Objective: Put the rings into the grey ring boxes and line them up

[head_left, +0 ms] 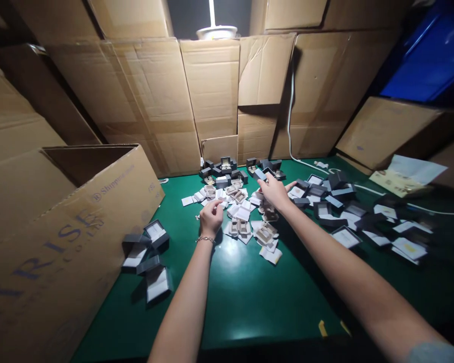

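Observation:
My right hand (274, 191) reaches to the back of the green table and grips a small dark jewelry box (260, 174), its pale blue-grey side turned up. My left hand (211, 217), a chain bracelet at the wrist, is closed, fingers curled beside the white papers; whatever it may hold is hidden. Between the hands lies a heap of white cards and beige box inserts (239, 228). Behind it stand several small dark boxes (226, 165), some with lids up and shiny pieces inside.
At the left stands a large printed carton (79, 242), with several opened small boxes (158, 285) beside it. Many opened dark boxes and white papers (350, 217) cover the right side. Stacked cartons (147, 106) wall the back, where a white cable (289, 116) hangs down.

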`<state>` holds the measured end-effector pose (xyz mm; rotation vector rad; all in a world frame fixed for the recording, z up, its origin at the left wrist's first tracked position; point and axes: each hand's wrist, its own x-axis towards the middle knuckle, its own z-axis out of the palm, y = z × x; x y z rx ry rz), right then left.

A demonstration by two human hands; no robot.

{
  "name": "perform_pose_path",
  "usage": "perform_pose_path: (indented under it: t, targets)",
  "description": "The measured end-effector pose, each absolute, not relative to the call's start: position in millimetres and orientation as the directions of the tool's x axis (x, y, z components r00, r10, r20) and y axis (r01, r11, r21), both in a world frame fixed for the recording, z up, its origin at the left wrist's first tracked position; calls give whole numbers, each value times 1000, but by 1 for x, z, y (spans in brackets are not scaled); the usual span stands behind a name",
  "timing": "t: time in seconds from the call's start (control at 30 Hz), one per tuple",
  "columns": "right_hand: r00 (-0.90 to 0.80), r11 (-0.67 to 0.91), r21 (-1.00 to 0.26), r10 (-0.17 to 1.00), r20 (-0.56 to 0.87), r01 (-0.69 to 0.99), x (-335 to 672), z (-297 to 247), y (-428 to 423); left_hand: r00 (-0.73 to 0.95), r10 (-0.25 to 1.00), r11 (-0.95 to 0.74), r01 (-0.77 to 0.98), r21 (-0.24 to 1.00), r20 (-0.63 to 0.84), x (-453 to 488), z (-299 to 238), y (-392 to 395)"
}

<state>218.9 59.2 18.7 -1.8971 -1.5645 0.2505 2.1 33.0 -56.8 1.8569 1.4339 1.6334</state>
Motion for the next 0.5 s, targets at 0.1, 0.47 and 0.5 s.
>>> perform_pose_path:
  t: [0.1,0.47,0.5]
  targets:
    - [191,80,-591,904,382,803,206,16,24,-115,812,-473,444,761,572,3,-51,22]
    - [-62,306,-942,947,317,-141,171,-2,-22,107,870,-491,276,826,481,27,-27,3]
    - [-83,282,-943,950,300,-178,173,-1,-23,103,886,-464,232,855,452,27,-26,2]
